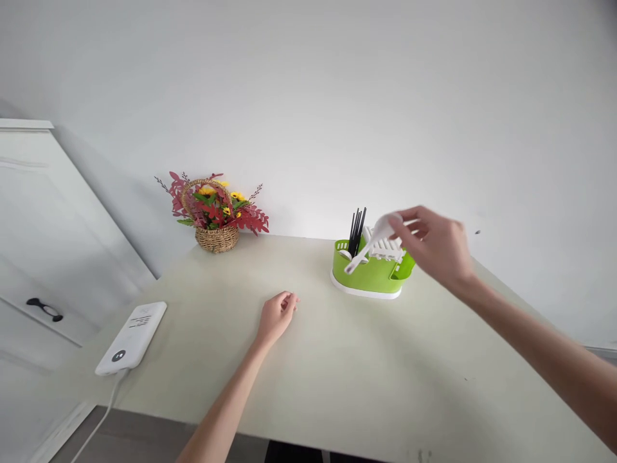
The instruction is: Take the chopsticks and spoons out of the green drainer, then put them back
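I have one view only, from the head camera. It looks forward and down across the desk (337, 386) toward the wall (337, 96), probably from standing height.

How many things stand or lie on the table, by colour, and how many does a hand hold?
Green caddy: 1
White device: 1
Wicker flower basket: 1
White spoon, held in the right hand: 1
Total: 4

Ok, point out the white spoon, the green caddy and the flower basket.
white spoon (370, 243), head view, on its handle.
green caddy (371, 275), head view, on its front wall.
flower basket (216, 239), head view, on its woven side.
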`<act>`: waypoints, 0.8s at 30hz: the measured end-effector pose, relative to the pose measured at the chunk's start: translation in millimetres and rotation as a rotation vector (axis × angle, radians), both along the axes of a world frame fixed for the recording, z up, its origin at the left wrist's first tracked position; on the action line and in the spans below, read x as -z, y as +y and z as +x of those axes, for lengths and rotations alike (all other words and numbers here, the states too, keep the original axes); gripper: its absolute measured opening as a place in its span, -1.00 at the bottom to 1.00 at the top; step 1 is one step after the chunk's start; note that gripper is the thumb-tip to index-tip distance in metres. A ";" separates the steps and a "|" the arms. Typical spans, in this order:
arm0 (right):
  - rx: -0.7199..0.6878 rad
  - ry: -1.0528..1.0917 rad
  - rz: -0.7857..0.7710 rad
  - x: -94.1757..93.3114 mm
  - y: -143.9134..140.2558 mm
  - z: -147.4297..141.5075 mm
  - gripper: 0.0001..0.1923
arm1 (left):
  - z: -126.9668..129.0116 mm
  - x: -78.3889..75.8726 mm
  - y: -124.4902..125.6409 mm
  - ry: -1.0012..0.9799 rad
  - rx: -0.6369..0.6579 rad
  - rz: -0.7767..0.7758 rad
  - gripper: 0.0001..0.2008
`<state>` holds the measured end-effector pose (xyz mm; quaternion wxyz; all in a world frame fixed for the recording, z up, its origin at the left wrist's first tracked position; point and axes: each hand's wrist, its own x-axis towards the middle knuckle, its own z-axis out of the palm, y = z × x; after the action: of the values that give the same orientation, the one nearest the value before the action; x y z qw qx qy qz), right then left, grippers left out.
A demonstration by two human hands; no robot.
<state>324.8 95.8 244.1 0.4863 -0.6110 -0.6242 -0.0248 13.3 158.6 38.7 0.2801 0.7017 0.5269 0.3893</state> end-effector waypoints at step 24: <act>0.104 -0.834 -0.453 42.5 89.0 -80.7 -0.72 | -1.0 2.9 -0.5 0.010 0.028 0.009 -0.59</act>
<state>244.1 184.9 201.6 0.0469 -0.6700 -0.7243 -0.1558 12.3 158.1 35.8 0.2799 0.7122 0.5166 0.3842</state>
